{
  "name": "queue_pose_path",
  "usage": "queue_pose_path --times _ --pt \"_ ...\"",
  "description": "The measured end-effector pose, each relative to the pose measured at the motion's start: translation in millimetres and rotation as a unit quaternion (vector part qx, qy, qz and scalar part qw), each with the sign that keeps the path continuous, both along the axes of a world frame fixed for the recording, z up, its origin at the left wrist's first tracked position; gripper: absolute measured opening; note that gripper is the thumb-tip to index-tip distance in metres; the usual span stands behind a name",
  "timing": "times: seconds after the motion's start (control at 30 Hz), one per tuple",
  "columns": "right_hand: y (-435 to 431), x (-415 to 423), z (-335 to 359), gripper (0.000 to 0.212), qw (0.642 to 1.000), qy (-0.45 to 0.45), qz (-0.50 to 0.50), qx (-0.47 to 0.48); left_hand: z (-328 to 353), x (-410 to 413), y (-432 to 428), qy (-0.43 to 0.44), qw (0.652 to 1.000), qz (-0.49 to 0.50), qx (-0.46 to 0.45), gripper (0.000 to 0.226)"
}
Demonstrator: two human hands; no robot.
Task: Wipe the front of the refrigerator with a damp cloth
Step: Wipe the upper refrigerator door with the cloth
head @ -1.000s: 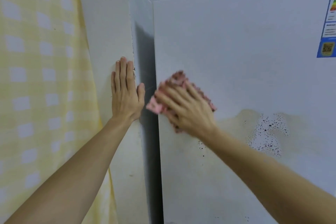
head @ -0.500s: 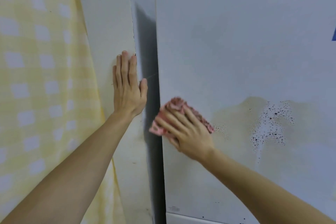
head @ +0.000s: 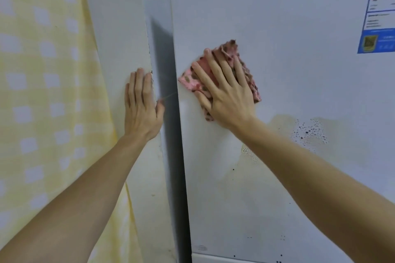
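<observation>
The white refrigerator door [head: 288, 49] fills the right of the view. A pink spotted cloth [head: 229, 53] lies flat against it near its left edge. My right hand [head: 226, 89] presses on the cloth with fingers spread, covering most of it. A brownish stain with dark specks [head: 307, 132] marks the door right of my wrist. My left hand [head: 142, 104] rests flat with fingers together on the white wall [head: 115, 28] beside the refrigerator, holding nothing.
A yellow checked curtain [head: 42, 92] hangs at the left. A dark gap [head: 164, 53] separates the wall from the refrigerator's side. A blue energy label [head: 380, 10] sticks to the door's upper right. The door's lower seam [head: 235, 256] shows at the bottom.
My right hand has slid the cloth up the door from its lower position half a second ago. My left hand stays on the wall.
</observation>
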State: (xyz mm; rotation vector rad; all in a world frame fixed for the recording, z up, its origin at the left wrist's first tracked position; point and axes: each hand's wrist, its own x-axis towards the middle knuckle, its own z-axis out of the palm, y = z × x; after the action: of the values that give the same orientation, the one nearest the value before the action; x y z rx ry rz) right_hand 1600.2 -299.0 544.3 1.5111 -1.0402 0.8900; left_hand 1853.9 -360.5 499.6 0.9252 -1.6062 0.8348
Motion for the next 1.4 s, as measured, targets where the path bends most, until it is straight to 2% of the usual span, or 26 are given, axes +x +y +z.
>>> queue_pose_path --times 0.03,0.1,0.2,0.3,0.37,0.43,0.5,0.57,0.67,0.77,0.87,0.97,1.13,1.27,1.4 --pt "-1 6 -7 0.06 1.0 -0.005 0.001 -0.002 0 -1 0 0.001 1.0 0.0 -0.001 0.073" --pt "-4 13 -34 0.061 0.999 0.042 0.013 0.013 0 -4 0 0.005 1.0 0.003 0.0 0.072" --pt "-1 8 -94 0.061 0.984 0.169 0.03 0.056 -1 -6 1 0.013 1.0 0.008 0.005 0.072" --pt "8 -18 -144 0.063 0.948 0.306 0.006 0.088 -1 -8 2 0.018 1.0 0.016 0.008 0.073" --pt "14 -33 -149 0.063 0.919 0.383 -0.009 0.096 -1 -9 4 0.023 1.0 0.018 0.011 0.073" --pt "14 -41 -131 0.062 0.905 0.416 -0.004 0.092 0 -10 5 0.024 0.999 0.02 0.015 0.074" --pt "12 -45 -90 0.065 0.926 0.37 0.008 0.074 1 -9 6 0.025 0.999 0.024 0.018 0.074" --pt "11 -55 -37 0.063 0.96 0.271 0.036 0.055 1 -10 7 0.025 0.999 0.025 0.024 0.074" --pt "14 -73 27 0.057 0.983 0.182 0.03 0.0 0 -11 8 0.023 0.999 0.03 0.026 0.073" --pt "13 -79 35 0.061 0.996 0.078 -0.005 -0.05 2 -7 8 0.018 0.999 0.035 0.028 0.074" --pt "14 -70 4 0.059 0.998 -0.001 -0.008 -0.055 1 -7 9 0.017 0.999 0.038 0.034 0.074" --pt "18 -66 -54 0.058 1.0 0.012 0.013 -0.014 0 -11 11 0.026 0.998 0.039 0.035 0.074" --pt "33 -84 -141 0.06 0.984 0.156 0.011 0.084 -3 -22 13 0.047 0.997 0.048 0.033 0.074" --pt "38 -96 -133 0.057 0.973 0.2 0.023 0.109 -4 -27 15 0.057 0.996 0.05 0.038 0.074" --pt "38 -105 -84 0.057 0.988 0.123 0.037 0.084 -4 -25 15 0.054 0.996 0.05 0.046 0.076"
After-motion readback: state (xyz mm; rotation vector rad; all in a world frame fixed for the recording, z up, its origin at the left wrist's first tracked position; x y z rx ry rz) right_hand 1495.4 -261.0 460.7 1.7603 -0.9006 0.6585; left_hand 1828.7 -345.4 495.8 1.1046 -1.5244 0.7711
